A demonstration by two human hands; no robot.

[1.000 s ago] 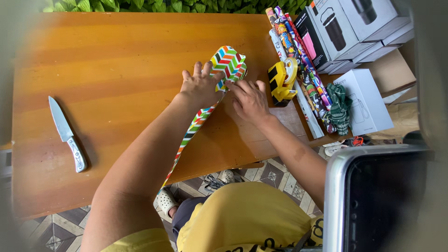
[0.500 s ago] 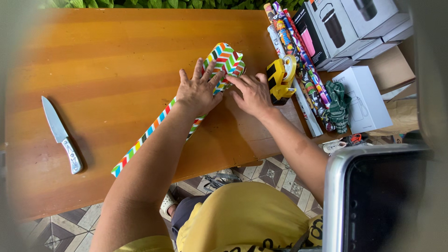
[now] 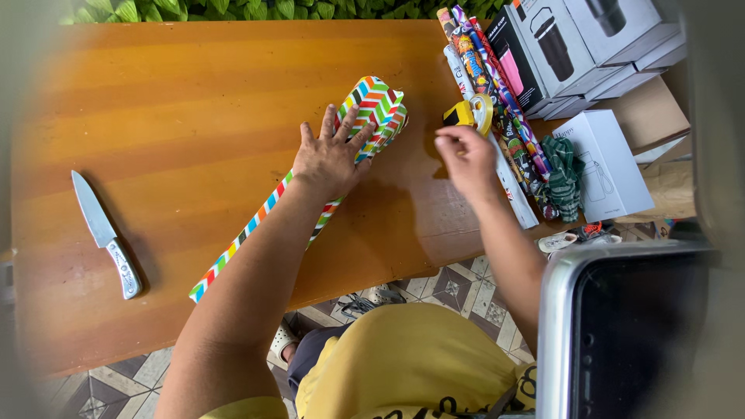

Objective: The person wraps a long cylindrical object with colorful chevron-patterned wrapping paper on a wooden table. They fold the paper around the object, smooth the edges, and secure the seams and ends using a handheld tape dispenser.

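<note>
A box wrapped in bright chevron-striped paper (image 3: 378, 102) lies on the wooden table (image 3: 194, 93). A long loose strip of the same paper (image 3: 248, 229) trails from it toward the near edge. My left hand (image 3: 330, 159) presses flat on the near end of the wrapped box, fingers spread. To the right, my right hand (image 3: 466, 159) sits over a yellow tape dispenser (image 3: 469, 112), fingers curled and pinched together on it. The hand hides most of the dispenser.
A knife (image 3: 105, 233) with a pale handle lies at the table's left. Rolls of patterned wrapping paper (image 3: 485, 70), a green ribbon bow (image 3: 565, 174), a white carton (image 3: 609, 163) and stacked cup boxes (image 3: 574, 46) crowd the right edge. A dark-screened device (image 3: 628, 334) blocks the lower right.
My right hand left the wrapped box and moved right onto the tape dispenser. The loose paper strip swung from under my arm out onto the table. My left hand stays on the box.
</note>
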